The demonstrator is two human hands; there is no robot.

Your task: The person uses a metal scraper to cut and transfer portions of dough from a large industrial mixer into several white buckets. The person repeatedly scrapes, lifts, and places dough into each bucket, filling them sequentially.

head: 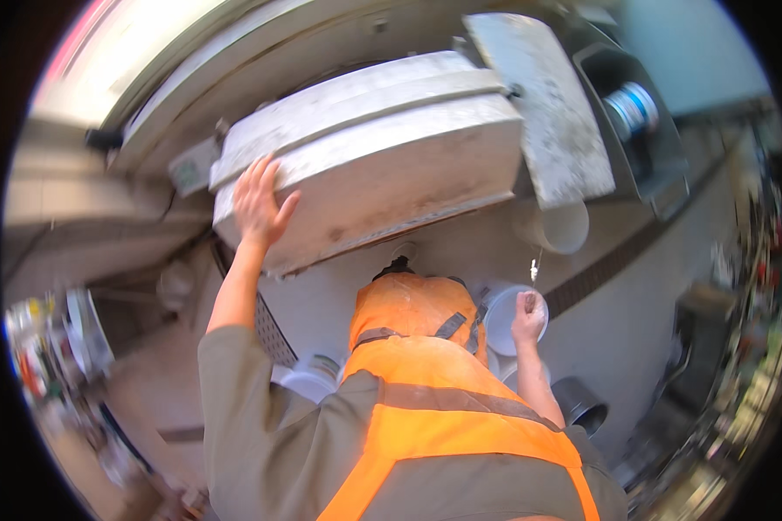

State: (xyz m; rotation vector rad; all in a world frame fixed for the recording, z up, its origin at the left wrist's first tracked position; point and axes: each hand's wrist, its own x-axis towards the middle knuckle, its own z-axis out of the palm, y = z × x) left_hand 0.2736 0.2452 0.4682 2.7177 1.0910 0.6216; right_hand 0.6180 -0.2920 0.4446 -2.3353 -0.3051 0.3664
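My left hand [260, 198], fingers apart, rests on the top left edge of a large pale box-shaped block [397, 140] with a dirty, stained surface. Low on the right, my right hand [528, 316] is closed around the dark handle of a thin tool [534, 270], whose far part looks whitish; its exact kind is unclear. Beneath that hand stands an open white plastic bucket [498, 319]. Beyond the tool lies a round translucent container [565, 228]. A pale, stained board [547, 111] leans at the block's right end.
A grey tub [658, 189] at the upper right holds a white and blue can [632, 111]. More buckets, one a dark metal pail [580, 400], stand beside my body. A dark floor strip [599, 277] crosses at right. Cluttered shelves [749, 384] line the right side.
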